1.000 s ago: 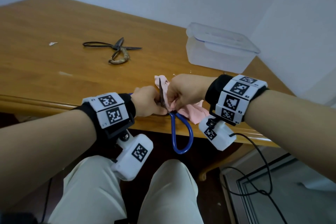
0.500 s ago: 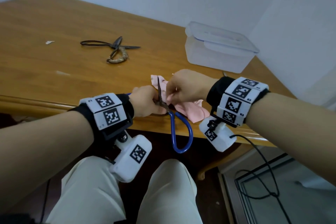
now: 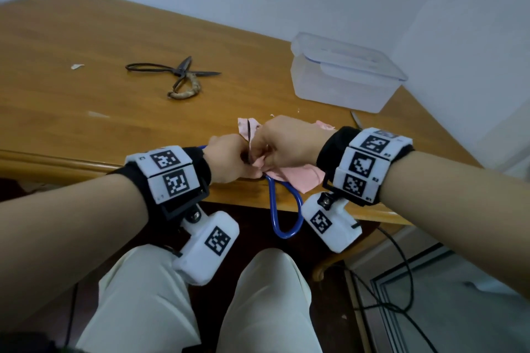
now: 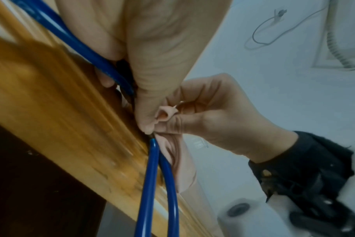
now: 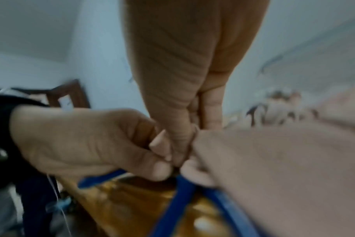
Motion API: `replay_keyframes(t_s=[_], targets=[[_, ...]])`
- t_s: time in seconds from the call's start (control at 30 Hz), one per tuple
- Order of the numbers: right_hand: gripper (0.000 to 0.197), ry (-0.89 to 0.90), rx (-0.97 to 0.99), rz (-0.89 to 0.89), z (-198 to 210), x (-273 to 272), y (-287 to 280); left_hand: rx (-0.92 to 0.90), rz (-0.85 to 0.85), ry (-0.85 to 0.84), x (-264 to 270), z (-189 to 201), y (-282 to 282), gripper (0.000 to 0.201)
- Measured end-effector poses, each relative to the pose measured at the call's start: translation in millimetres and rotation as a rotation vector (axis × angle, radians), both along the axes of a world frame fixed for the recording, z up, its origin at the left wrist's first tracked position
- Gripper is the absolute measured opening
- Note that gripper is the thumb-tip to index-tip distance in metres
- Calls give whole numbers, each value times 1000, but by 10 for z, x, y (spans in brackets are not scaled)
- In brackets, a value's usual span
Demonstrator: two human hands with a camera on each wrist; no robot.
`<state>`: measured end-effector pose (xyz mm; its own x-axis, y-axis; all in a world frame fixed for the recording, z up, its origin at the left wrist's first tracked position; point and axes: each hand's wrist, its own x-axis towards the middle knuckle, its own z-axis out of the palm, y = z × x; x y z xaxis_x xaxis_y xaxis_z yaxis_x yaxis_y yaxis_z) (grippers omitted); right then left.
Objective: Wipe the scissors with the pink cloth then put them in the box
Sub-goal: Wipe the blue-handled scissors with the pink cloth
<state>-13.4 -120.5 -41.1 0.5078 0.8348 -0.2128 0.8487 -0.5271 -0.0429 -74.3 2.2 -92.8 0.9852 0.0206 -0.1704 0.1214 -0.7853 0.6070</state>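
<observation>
Blue-handled scissors [image 3: 284,209] hang over the table's near edge, one handle loop dangling below it. My left hand [image 3: 229,159] grips them near the pivot, fingers curled round a blue handle [image 4: 87,48]. My right hand [image 3: 286,146] pinches the pink cloth [image 3: 295,178] folded around a dark blade [image 3: 249,135] that points away from me. In the left wrist view the right hand [image 4: 209,115] squeezes a fold of cloth [image 4: 166,113] just above the handle [image 4: 152,176]. The clear plastic box [image 3: 341,77] with its lid on sits at the back right.
A second pair of old dark metal scissors [image 3: 175,74] lies open on the wooden table [image 3: 86,51], far left of the box. A small white scrap [image 3: 77,66] lies further left. Cables [image 3: 401,281] trail on the floor at the right. My knees are below the table edge.
My right hand has slid the cloth back along the blade toward the pivot, close to my left hand. Less blade shows now. The left hand keeps its hold.
</observation>
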Motion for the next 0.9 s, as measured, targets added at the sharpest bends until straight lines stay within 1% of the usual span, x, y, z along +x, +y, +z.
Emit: replay_keyframes(t_s=[0.07, 0.13, 0.17, 0.23, 0.3, 0.37, 0.43, 0.53, 0.6, 0.7, 0.77, 0.8, 0.9], targets=[[18, -11, -80, 1, -3, 8, -14, 3, 2, 11, 1, 13, -17, 31], [16, -106, -189, -37, 37, 55, -33, -12, 7, 23, 3, 17, -19, 30], [15, -154, -185, -71, 56, 105, -52, -20, 18, 29, 3, 8, -16, 29], [13, -232, -38, -195, 98, 239, -115, -10, 46, 47, 16, -12, -10, 28], [14, -314, 146, -333, 145, 396, -205, 30, 58, 77, 23, -35, -6, 34], [17, -359, 220, -476, 207, 537, -315, 85, 59, 92, 17, -29, -8, 36], [21, -369, 262, -596, 271, 635, -440, 120, 75, 82, 12, 3, 6, 39], [22, -323, 365, -700, 304, 718, -581, 62, 138, 44, -17, 107, 65, 39], [22, -173, 506, -716, 290, 682, -591, 13, 176, 8, -19, 197, 116, 34], [17, 232, 753, -732, 259, 507, -483, 35, 240, -43, 23, 292, 165, 34], [8, 456, 853, -750, 249, 397, -381, 42, 278, -57, 46, 304, 170, 38], [8, 561, 895, -759, 244, 350, -331, 29, 291, -64, 49, 303, 165, 41], [19, 889, 941, -817, 226, 235, -244, -21, 333, -97, 49, 276, 144, 43]])
